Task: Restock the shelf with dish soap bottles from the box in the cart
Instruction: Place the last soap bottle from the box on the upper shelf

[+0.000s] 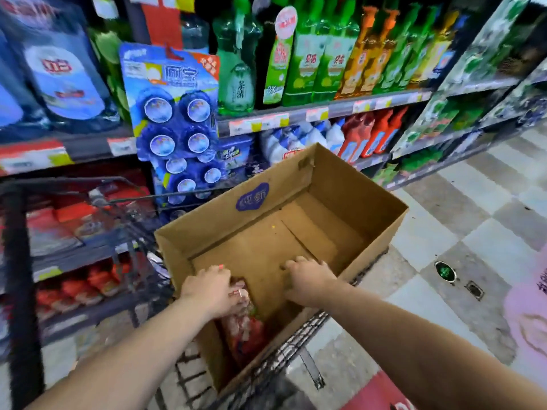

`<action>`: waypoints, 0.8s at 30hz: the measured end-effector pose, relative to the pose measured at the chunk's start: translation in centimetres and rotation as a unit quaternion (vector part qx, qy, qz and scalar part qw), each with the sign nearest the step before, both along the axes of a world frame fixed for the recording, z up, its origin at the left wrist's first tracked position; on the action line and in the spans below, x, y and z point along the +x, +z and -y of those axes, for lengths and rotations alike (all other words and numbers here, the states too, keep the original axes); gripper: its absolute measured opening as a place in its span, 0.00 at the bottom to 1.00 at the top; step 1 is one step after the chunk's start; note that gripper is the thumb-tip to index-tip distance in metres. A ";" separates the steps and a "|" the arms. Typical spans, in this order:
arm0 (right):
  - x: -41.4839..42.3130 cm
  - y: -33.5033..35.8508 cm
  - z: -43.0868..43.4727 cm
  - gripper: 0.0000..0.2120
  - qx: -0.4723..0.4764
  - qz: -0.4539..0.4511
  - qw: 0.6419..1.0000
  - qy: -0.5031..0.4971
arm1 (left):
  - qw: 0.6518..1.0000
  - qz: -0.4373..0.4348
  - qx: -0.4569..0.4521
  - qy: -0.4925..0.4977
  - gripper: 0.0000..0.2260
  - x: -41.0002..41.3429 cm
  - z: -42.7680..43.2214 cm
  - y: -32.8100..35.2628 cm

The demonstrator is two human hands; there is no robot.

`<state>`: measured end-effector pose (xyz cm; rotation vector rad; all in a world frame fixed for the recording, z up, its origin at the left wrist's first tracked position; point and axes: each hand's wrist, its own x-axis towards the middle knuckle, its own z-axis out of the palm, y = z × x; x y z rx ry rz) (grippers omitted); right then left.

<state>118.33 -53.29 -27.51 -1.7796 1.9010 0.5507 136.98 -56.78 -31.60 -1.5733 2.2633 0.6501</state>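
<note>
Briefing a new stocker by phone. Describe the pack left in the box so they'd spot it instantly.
Start at the open cardboard box on the wire cart. In its near left corner, under the left hand, sits a red-and-white pack, the only item on its bare floor.

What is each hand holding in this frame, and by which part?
The left hand grips the upper end of a red-labelled bottle in the brown cardboard box; the right hand holds nothing visible.
</note>
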 end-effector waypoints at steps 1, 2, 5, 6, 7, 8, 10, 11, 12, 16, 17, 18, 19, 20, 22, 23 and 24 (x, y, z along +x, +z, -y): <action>0.1 -1.0 1.2 0.28 0.011 0.003 1.000 0.012 | 1.000 0.002 0.006 0.016 0.27 -0.1 0.3 -0.7; 0.2 -2.0 2.3 0.28 0.025 0.004 0.999 0.023 | 0.999 0.003 0.014 0.031 0.27 -0.2 0.6 -1.3; 0.2 -5.6 5.6 0.28 0.079 0.022 0.996 0.046 | 0.994 0.002 0.060 0.090 0.27 -0.6 1.4 -3.6; 0.0 -7.0 6.7 0.29 0.098 0.033 0.994 0.046 | 0.990 -0.001 0.083 0.112 0.27 -0.8 1.7 -4.6; -0.1 -8.1 7.5 0.28 0.116 0.044 0.991 0.046 | 0.986 -0.005 0.103 0.133 0.27 -1.0 1.7 -5.5; -0.2 -9.0 8.3 0.27 0.131 0.058 0.989 0.043 | 0.981 -0.009 0.117 0.153 0.28 -1.2 1.7 -6.4; -0.4 -10.9 9.8 0.24 0.165 0.093 0.981 0.041 | 0.970 -0.015 0.140 0.200 0.28 -1.6 1.9 -8.3; -0.5 -11.8 10.4 0.23 0.183 0.107 0.977 0.038 | 0.962 -0.021 0.148 0.228 0.28 -1.9 2.0 -9.2; -0.6 -12.7 10.8 0.23 0.198 0.120 0.972 0.037 | 0.953 -0.030 0.157 0.256 0.29 -2.2 2.0 -10.1; -0.3 -16.5 11.6 0.26 0.236 0.155 0.959 -0.007 | 0.886 -0.100 0.210 0.401 0.34 -3.5 1.8 -13.1; 0.0 -17.1 11.7 0.26 0.243 0.166 0.955 -0.021 | 0.861 -0.118 0.220 0.443 0.35 -3.8 1.6 -13.8; 0.2 -17.6 11.9 0.25 0.246 0.181 0.951 -0.040 | 0.837 -0.133 0.228 0.479 0.37 -4.0 1.3 -14.5; 0.4 -18.2 11.9 0.25 0.247 0.193 0.948 -0.061 | 0.814 -0.139 0.240 0.510 0.38 -4.1 0.9 -15.2; 0.7 -18.8 11.9 0.25 0.248 0.202 0.944 -0.084 | 0.790 -0.145 0.253 0.539 0.39 -4.3 0.6 -15.8; 1.3 -20.2 11.4 0.26 0.249 0.229 0.930 -0.142 | 0.741 -0.167 0.273 0.591 0.39 -4.5 0.2 -16.9; 1.6 -21.0 11.1 0.27 0.245 0.241 0.923 -0.175 | 0.721 -0.176 0.280 0.609 0.38 -4.5 0.1 -17.1; 2.0 -21.9 10.7 0.29 0.242 0.247 0.916 -0.204 | 0.705 -0.184 0.285 0.623 0.37 -4.6 0.0 -17.5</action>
